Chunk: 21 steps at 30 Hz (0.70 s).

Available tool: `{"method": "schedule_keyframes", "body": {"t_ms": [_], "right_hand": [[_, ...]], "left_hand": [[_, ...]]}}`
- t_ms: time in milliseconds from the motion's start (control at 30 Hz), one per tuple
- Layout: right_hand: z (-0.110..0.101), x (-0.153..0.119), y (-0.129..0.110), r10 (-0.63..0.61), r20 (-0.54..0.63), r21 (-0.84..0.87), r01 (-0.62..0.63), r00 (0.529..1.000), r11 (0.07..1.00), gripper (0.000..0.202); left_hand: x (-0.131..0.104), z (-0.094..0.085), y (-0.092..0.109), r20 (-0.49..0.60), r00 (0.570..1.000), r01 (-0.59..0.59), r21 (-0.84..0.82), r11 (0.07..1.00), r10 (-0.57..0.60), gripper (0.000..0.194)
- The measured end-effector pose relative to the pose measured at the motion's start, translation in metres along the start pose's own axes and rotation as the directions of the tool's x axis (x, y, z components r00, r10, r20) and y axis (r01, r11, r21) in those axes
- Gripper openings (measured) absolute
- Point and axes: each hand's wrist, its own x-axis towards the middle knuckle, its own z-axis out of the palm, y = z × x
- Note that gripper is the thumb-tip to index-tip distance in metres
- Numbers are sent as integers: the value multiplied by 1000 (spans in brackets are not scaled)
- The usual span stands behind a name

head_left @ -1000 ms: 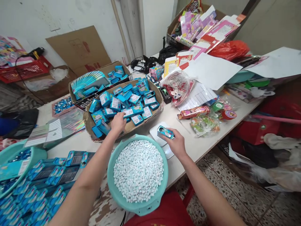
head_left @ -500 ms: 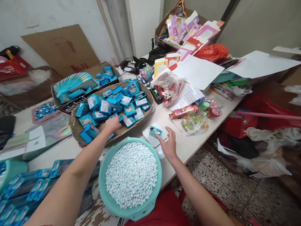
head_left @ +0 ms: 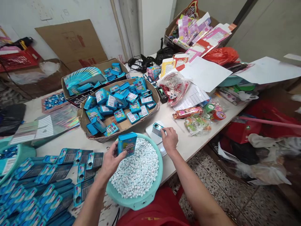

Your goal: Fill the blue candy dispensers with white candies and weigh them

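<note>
Left-hand box (head_left: 127, 145), right-hand box (head_left: 157, 129); basin (head_left: 159, 175) of pale pellets (head_left: 138, 177) below.
Left hand (head_left: 113, 159): thumb and fingers pinched its box, upright above the pellets. Right hand (head_left: 170, 138): fingertips pinched the near end of its box, dark opening uppermost, over a white pad (head_left: 150, 134). Beyond the left fingers: carton (head_left: 84, 129) of boxes. Judged risks: slack left grip, box dropped among pellets; sideways right-hand nudge, box tipped.

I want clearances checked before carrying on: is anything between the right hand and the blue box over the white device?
Nothing visible: the right hand appears to touch the right end of that blue box. The teal bowl lies to their left, not between them.
</note>
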Motion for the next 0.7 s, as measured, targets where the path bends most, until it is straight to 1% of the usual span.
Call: {"method": "schedule_keyframes", "body": {"t_ms": [167,233,333,433,467,533,567,633,700], "right_hand": [[-2,14,-4,-26,72,-29,28,997,999,20],[1,19,-8,-33,83,-26,36,996,999,18],[7,28,-17,-57,114,13,56,992,998,16],[6,31,-28,-83,149,63,75,985,995,15],[2,29,-30,-90,144,78,79,985,994,16],[-11,15,-33,-107,99,161,91,989,983,21],[-19,5,-33,-115,67,229,97,991,969,24],[-36,-21,-32,-121,32,378,101,992,920,28],[-51,-50,-30,-123,51,443,88,991,892,30]], "left_hand": [[-8,9,-17,8,994,113,-107,988,-113,47],[-10,14,-20,6,991,130,-146,981,-131,49],[-13,23,-22,-3,993,113,-154,982,-115,54],[-16,29,-23,-40,998,46,-105,993,-51,54],[-17,30,-23,-36,999,22,-119,993,-26,53],[-19,33,-21,9,1000,14,-235,972,-12,51],[-20,35,-20,39,998,51,-322,946,-41,52],[-20,38,-15,93,983,183,-477,860,-158,57],[-18,41,-9,154,944,327,-561,761,-292,60]]}}
